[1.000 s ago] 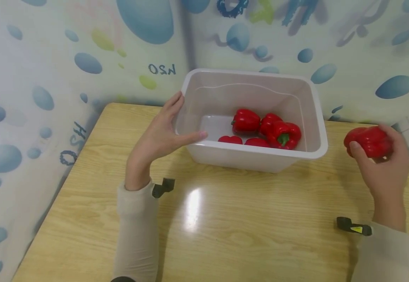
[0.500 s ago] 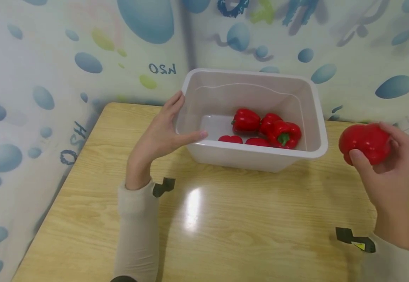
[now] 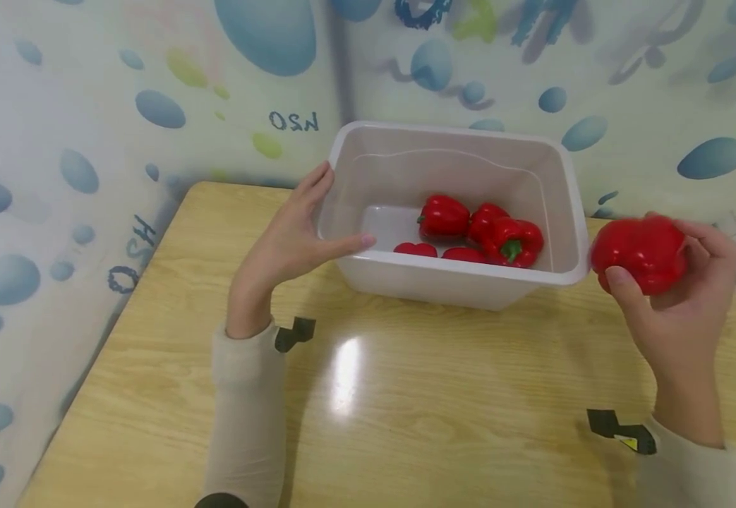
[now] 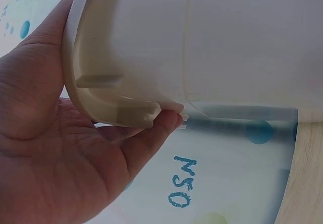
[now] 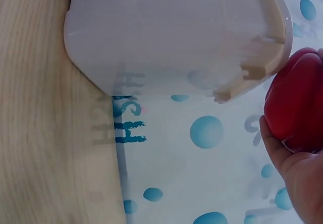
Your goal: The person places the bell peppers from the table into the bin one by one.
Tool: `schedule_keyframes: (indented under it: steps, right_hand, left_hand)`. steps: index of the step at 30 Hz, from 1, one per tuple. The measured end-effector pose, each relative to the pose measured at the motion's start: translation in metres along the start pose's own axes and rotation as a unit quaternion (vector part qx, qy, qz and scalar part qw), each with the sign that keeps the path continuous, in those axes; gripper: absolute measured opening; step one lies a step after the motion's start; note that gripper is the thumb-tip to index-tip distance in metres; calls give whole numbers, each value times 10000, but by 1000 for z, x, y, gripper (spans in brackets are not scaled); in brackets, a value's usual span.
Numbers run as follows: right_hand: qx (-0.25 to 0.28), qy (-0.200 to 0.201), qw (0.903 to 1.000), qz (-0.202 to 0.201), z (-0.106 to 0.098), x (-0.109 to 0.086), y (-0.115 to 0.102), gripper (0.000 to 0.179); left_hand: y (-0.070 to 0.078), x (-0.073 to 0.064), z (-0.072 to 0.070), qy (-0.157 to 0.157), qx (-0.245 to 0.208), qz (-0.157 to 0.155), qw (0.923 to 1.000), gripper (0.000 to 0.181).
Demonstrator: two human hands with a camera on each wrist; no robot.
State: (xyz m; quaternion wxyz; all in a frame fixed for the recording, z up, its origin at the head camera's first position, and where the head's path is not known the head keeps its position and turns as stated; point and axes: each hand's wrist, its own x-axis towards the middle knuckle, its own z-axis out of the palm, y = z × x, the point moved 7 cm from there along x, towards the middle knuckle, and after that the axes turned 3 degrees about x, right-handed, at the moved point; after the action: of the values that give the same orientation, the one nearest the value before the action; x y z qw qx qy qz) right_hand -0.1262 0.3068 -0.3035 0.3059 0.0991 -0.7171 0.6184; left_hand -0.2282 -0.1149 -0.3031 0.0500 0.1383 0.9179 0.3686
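Note:
My right hand (image 3: 688,321) grips a red bell pepper (image 3: 641,254) between thumb and fingers, raised just off the right end of a white plastic bin (image 3: 431,286). At the bin's left end, my left hand (image 3: 288,247) holds the rim, the thumb over the front edge and the other fingers around the side. Several red bell peppers (image 3: 444,217) lie inside, mostly toward the right; one (image 3: 511,242) turns its green stem up. The front wall partly hides two of them. In the right wrist view, the held pepper (image 5: 298,103) is cut off by the frame edge.
The bin stands on a wooden table (image 3: 406,402), close to a wall (image 3: 215,92) printed with blue and green spots and letters. A small black mount (image 3: 294,333) is fixed at each cuff.
My right hand has brought the pepper leftward from the table's right side to near the bin's right rim, turning it somewhat. The left hand and the bin have stayed in place.

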Motion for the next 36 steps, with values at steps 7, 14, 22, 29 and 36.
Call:
schedule_keyframes:
  steps: [7, 14, 22, 29, 36]
  right_hand:
    - [-386, -82, 9986, -355, 15, 7, -10, 71]
    - [-323, -196, 9984, -410, 26, 11, -14, 71]
    - [-344, -165, 9988, -306, 34, 17, -13, 78]
    - [-371, -203, 9977, -526, 42, 20, -15, 75]
    - [-489, -272, 9972, -506, 45, 20, -12, 84]
  left_hand:
    - [0, 0, -1, 0, -105, 7, 9999, 112]
    - [-1, 1, -1, 17, -72, -15, 10000, 112]
    - [-1, 0, -1, 15, -51, -37, 10000, 113]
    - [0, 1, -1, 45, -43, 4, 10000, 112]
    - [2, 1, -1, 46, -71, 41, 10000, 112]
